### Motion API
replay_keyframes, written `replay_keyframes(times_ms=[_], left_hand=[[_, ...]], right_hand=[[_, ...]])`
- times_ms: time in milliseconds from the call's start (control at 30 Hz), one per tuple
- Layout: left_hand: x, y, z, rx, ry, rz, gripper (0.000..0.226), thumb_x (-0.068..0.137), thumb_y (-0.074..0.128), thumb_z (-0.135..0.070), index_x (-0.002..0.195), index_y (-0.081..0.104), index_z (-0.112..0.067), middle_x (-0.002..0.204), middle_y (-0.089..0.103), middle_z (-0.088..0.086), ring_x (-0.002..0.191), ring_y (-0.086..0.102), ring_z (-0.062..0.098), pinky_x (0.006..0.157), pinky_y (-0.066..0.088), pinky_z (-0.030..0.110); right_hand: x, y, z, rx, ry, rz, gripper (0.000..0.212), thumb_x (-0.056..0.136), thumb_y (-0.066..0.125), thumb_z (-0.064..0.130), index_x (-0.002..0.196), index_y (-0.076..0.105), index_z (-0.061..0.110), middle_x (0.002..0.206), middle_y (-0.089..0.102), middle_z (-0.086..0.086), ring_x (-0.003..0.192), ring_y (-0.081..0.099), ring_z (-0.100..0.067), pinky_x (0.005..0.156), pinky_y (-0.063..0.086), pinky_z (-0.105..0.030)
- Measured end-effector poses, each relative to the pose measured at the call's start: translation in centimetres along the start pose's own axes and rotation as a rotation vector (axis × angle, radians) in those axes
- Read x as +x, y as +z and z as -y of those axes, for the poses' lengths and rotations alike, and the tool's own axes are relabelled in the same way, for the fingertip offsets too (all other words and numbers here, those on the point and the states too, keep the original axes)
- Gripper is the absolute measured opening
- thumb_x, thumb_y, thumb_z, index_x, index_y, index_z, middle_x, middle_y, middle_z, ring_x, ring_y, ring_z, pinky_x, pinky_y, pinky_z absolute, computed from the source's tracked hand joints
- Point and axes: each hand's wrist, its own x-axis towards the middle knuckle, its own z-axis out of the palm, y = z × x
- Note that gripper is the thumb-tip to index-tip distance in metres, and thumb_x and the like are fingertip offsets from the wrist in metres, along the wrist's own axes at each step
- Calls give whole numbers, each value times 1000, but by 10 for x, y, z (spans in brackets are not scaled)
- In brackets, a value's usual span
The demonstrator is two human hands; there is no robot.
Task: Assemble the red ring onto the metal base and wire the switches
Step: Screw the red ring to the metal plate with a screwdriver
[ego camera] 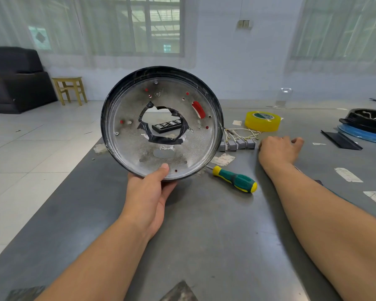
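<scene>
Head view, looking down over a grey desk (215,235): left hand (149,193) gripping the lower rim of a round, black-rimmed metal base (135,146), thumb pressed on the inner face, fingers hidden behind the rim. Base raised off the desk and tilted nearly upright, its dull silver inside turned toward the camera. Ragged centre hole edged with black tape (161,139); a black ribbed block (167,126) on the desk visible through it. Red ring (198,109) seen only in glimpses from behind the base, through a curved slot at upper right and several small holes. Right hand (277,151) resting on the desk well to the right of the base, knuckles up, fingers loosely bent, holding nothing; fingertips just beside a row of small grey switches (240,144). Switches lying on the desk with thin pale wires (245,132) trailing back toward a roll of yellow tape (262,121). Green-and-yellow-handled screwdriver (234,179) lying on the desk between the two forearms, its shaft running under the base's rim. Scraps of white paper (223,159) scattered nearby. Black tray on a blue disc (367,124) at far right edge. Beyond the desk, a pale tiled floor, a wooden stool (70,89) and a dark sofa (15,81) beneath curtained windows.
</scene>
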Motion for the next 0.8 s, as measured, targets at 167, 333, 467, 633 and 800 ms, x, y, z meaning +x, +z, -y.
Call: replay_keyframes(times_ms=[167, 333, 467, 633, 800], left_hand=[[-2, 1, -1, 9, 4, -13, 47, 98, 64, 6, 140, 55, -11, 127, 74, 9, 115, 73, 23, 85, 65, 38], [-1, 4, -1, 28, 13, -26, 48, 97, 65, 6, 139, 54, -15, 125, 75, 7, 112, 74, 22, 87, 65, 42], [-1, 3, -1, 30, 6, -28, 49, 97, 65, 7, 139, 54, -14, 126, 74, 7, 113, 74, 24, 88, 64, 44], [-3, 2, -2, 34, 6, -42, 50, 96, 66, 7, 139, 53, -16, 127, 73, 7, 113, 73, 24, 88, 64, 42], [-4, 2, -2, 26, 13, -40, 50, 96, 65, 8, 137, 53, -17, 125, 73, 7, 111, 74, 23, 81, 66, 39]], right_hand=[[-6, -3, 0, -15, -54, -38, 25, 87, 53, 10, 103, 69, 21, 103, 70, -6, 108, 57, -29, 96, 29, -42], [-23, -9, -6, -4, -154, -43, 28, 90, 54, 11, 108, 70, 26, 105, 70, -4, 106, 57, -28, 95, 30, -42], [-39, -14, -13, 125, -192, -53, 36, 93, 52, 10, 118, 65, 33, 112, 71, -1, 110, 57, -26, 94, 28, -41], [-55, -20, -22, 193, -221, -27, 26, 99, 54, 17, 115, 67, 32, 110, 73, 1, 109, 58, -26, 94, 31, -40], [-63, -28, -26, 295, -216, -14, 17, 100, 54, 23, 101, 70, 28, 99, 73, -2, 102, 60, -28, 93, 31, -40]])
